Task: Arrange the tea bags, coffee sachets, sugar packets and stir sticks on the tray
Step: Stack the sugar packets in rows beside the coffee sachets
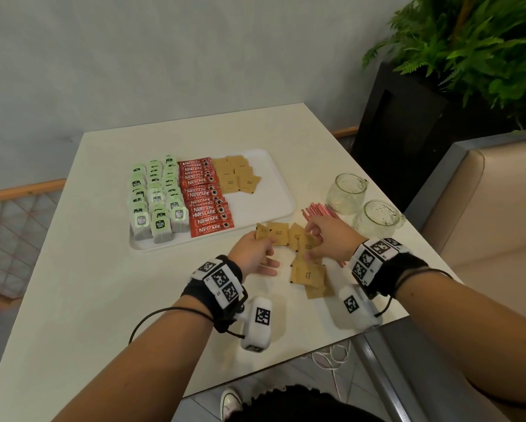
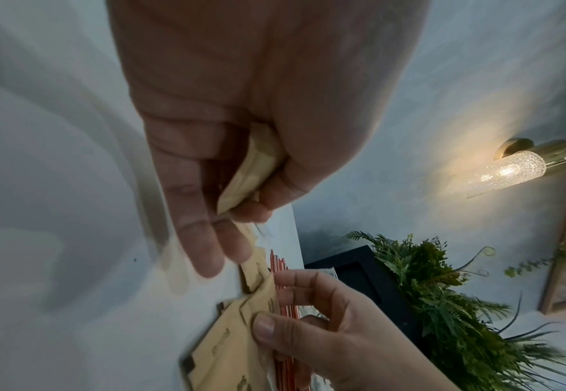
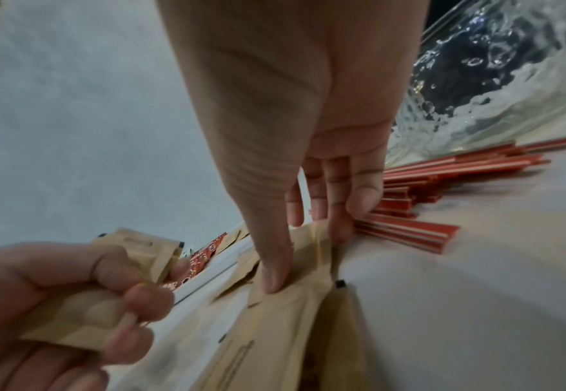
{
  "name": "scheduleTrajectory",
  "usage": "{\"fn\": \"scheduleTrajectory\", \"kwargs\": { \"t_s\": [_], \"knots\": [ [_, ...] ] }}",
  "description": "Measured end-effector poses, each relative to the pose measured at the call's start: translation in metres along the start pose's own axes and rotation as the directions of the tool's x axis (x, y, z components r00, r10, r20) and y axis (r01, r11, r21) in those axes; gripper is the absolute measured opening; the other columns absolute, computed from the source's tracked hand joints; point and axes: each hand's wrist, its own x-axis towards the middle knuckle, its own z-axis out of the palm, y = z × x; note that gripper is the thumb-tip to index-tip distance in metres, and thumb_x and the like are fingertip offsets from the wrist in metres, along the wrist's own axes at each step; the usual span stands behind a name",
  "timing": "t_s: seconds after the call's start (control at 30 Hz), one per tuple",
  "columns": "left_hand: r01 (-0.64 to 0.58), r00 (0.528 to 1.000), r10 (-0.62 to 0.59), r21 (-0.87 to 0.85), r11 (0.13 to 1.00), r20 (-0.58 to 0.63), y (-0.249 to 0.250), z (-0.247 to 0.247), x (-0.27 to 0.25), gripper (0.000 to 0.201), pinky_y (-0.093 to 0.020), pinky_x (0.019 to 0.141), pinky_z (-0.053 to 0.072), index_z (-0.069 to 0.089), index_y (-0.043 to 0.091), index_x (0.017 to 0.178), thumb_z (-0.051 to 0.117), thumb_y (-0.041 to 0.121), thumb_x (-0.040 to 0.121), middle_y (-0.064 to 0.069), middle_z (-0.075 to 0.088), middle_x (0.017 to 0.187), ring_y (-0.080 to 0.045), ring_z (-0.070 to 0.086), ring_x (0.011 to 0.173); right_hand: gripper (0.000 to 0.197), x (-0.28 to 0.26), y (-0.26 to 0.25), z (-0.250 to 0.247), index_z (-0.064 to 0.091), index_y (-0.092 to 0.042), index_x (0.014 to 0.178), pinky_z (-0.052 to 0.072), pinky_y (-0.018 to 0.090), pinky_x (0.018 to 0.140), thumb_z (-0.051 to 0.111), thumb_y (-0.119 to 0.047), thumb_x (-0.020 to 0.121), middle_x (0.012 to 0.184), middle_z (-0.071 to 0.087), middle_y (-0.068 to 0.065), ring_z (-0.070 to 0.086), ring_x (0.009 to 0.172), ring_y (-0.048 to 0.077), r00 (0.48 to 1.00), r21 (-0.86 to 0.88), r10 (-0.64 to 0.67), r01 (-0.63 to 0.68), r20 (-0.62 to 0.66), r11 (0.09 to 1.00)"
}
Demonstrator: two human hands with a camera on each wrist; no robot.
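A white tray (image 1: 264, 202) carries green tea bags (image 1: 155, 199), red coffee sachets (image 1: 205, 199) and several brown sugar packets (image 1: 237, 176). More brown sugar packets (image 1: 307, 274) lie loose on the table in front of the tray. My left hand (image 1: 255, 251) grips a small stack of sugar packets (image 1: 271, 233), seen as a folded bundle (image 2: 251, 174) in the left wrist view. My right hand (image 1: 325, 239) pinches a loose sugar packet (image 3: 295, 277) between thumb and fingers. Red stir sticks (image 1: 319, 213) lie just beyond it.
Two empty glass jars (image 1: 347, 193) stand at the right near the table edge. A beige seat (image 1: 484, 208) and a black planter with a fern (image 1: 407, 141) lie beyond that edge. Bare tray surface shows right of the sugar row.
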Motion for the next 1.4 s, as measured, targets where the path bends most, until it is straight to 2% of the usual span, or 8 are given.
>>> {"fn": "scheduleTrajectory", "kwargs": {
  "t_s": [0.13, 0.33, 0.6, 0.7, 0.8, 1.0, 1.2, 1.4],
  "knots": [
    [-0.004, 0.999, 0.003, 0.049, 0.999, 0.032, 0.000, 0.003, -0.001, 0.011, -0.033, 0.060, 0.058, 0.055, 0.012, 0.104, 0.059, 0.019, 0.095, -0.005, 0.047, 0.084, -0.016, 0.054, 0.058, 0.061, 0.004, 0.002, 0.000, 0.055, -0.025, 0.116, 0.040, 0.022, 0.071, 0.087, -0.038, 0.066, 0.098, 0.051, -0.011, 0.050, 0.088, 0.007, 0.999, 0.054, 0.028, -0.029, 0.024, 0.998],
    [-0.152, 0.988, 0.156, 0.351, 0.924, 0.018, 0.000, 0.000, 0.000, 0.046, -0.028, 0.068, 0.053, 0.053, 0.012, 0.114, 0.080, 0.018, 0.078, 0.010, 0.047, 0.085, -0.009, 0.053, 0.076, 0.024, -0.002, -0.003, -0.016, 0.053, -0.017, 0.073, 0.044, 0.025, 0.061, 0.076, -0.018, 0.081, 0.075, 0.058, -0.001, 0.055, 0.070, 0.015, 0.999, 0.103, -0.018, 0.015, 0.028, 0.995],
    [-0.258, 0.937, 0.178, 0.254, 0.932, 0.300, 0.004, 0.016, -0.008, 0.018, -0.036, 0.075, 0.057, 0.065, 0.021, 0.089, 0.078, 0.013, 0.080, 0.002, 0.065, 0.073, -0.016, 0.059, 0.069, 0.012, -0.020, -0.036, -0.025, 0.066, -0.005, 0.091, 0.057, 0.030, 0.068, 0.073, -0.002, 0.082, 0.080, 0.070, 0.013, 0.067, 0.068, 0.016, 0.957, 0.386, -0.191, 0.095, 0.217, 0.918],
    [-0.216, 0.956, 0.144, 0.282, 0.935, 0.254, 0.000, 0.017, -0.008, 0.010, -0.025, 0.061, 0.057, 0.066, 0.018, 0.079, 0.073, 0.013, 0.085, -0.006, 0.062, 0.067, -0.014, 0.060, 0.057, 0.018, -0.022, -0.037, -0.020, 0.065, -0.003, 0.099, 0.059, 0.027, 0.069, 0.072, 0.001, 0.082, 0.091, 0.070, 0.014, 0.068, 0.067, 0.014, 0.974, 0.353, -0.121, 0.047, 0.191, 0.934],
    [-0.134, 0.973, 0.078, 0.256, 0.957, 0.219, -0.006, 0.012, -0.002, 0.006, -0.038, 0.074, 0.061, 0.067, 0.010, 0.094, 0.068, 0.009, 0.088, -0.014, 0.068, 0.081, -0.019, 0.066, 0.064, 0.026, -0.023, -0.035, -0.015, 0.061, -0.008, 0.103, 0.053, 0.015, 0.056, 0.069, 0.004, 0.082, 0.092, 0.066, 0.005, 0.064, 0.064, 0.007, 0.978, 0.297, -0.046, -0.018, 0.205, 0.955],
    [-0.081, 0.984, 0.060, 0.120, 0.989, 0.171, -0.009, 0.003, 0.003, 0.017, -0.039, 0.079, 0.060, 0.063, 0.011, 0.105, 0.058, 0.004, 0.091, -0.010, 0.067, 0.087, -0.023, 0.066, 0.074, 0.049, -0.026, -0.027, -0.004, 0.058, -0.024, 0.104, 0.047, 0.028, 0.071, 0.084, -0.042, 0.066, 0.101, 0.059, -0.007, 0.057, 0.091, 0.014, 0.966, -0.273, 0.098, -0.030, 0.241, 0.961],
    [-0.062, 0.996, 0.058, 0.066, 0.996, 0.068, -0.009, -0.003, 0.010, 0.016, -0.048, 0.083, 0.058, 0.055, 0.006, 0.105, 0.051, 0.000, 0.091, -0.012, 0.060, 0.079, -0.021, 0.061, 0.064, 0.051, -0.021, -0.027, -0.003, 0.057, -0.027, 0.098, 0.040, 0.025, 0.062, 0.088, -0.042, 0.060, 0.091, 0.055, -0.012, 0.055, 0.087, 0.013, 0.971, -0.237, 0.087, -0.033, 0.222, 0.971],
    [-0.154, 0.988, 0.147, 0.172, 0.973, 0.051, -0.008, -0.008, 0.014, 0.014, -0.038, 0.075, 0.061, 0.062, 0.008, 0.103, 0.062, 0.017, 0.093, -0.003, 0.058, 0.081, -0.015, 0.059, 0.066, 0.016, -0.010, -0.029, -0.013, 0.070, -0.012, 0.074, 0.035, 0.016, 0.047, 0.081, -0.024, 0.072, 0.063, 0.054, -0.007, 0.046, 0.054, 0.008, 0.970, -0.085, 0.013, 0.008, 0.244, 0.996]
  ]
}}
